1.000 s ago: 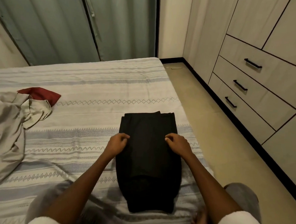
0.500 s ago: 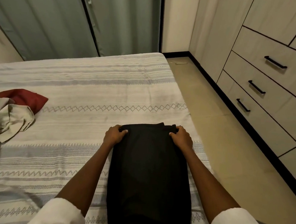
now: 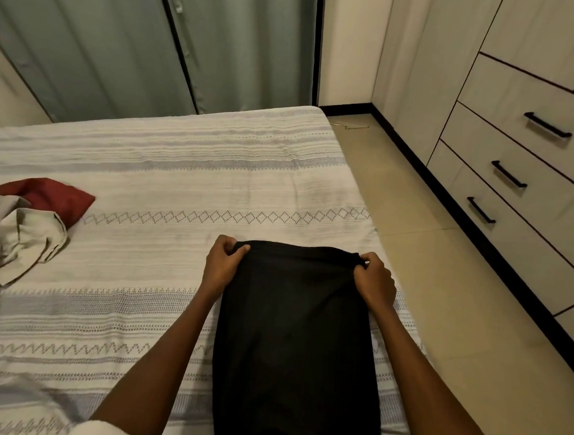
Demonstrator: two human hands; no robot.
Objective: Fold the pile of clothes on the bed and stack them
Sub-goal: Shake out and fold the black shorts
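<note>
Far left on bed (image 3: pixel 181 178): crumpled beige garment (image 3: pixel 18 249), red cloth (image 3: pixel 52 196) tucked behind it. Centre-right near bed edge: black garment (image 3: pixel 295 344), folded lengthwise, lying flat. Left hand (image 3: pixel 223 264) pinching its far left corner; right hand (image 3: pixel 374 278) pinching far right corner. Far right: drawer unit (image 3: pixel 527 170), black handles.

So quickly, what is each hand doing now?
Left hand: grips the far left corner of the black garment.
Right hand: grips its far right corner.
</note>
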